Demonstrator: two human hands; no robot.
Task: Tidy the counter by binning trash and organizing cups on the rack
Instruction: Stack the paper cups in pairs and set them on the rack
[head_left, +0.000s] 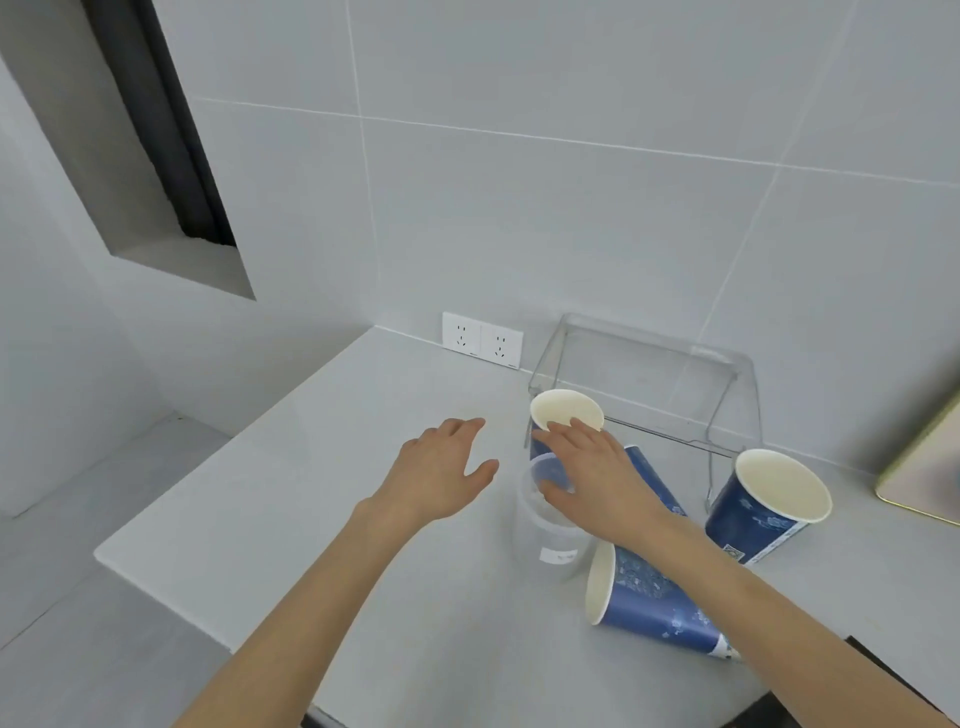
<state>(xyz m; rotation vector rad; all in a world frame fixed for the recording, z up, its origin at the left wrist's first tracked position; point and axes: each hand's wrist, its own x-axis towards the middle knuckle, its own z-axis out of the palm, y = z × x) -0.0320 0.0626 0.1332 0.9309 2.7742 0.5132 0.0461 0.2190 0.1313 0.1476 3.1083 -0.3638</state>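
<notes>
Several blue paper cups with cream insides are on the grey counter (322, 499). One cup (563, 408) stands upright in front of the clear acrylic rack (644, 358). Another (763, 506) leans at the rack's right leg. A third (654, 605) lies on its side near me, and one more (657, 480) is partly hidden under my right wrist. A translucent plastic cup (550, 540) stands in the middle. My right hand (597, 478) hovers over it, thumb at its rim, fingertips at the upright cup's rim, gripping nothing. My left hand (441, 470) hovers open to the left.
A double wall socket (482, 340) sits on the tiled wall left of the rack. A gold-edged box (930, 467) stands at the far right. The counter's left edge drops to the floor (78, 519). A dark strip (883, 670) shows at the near right corner.
</notes>
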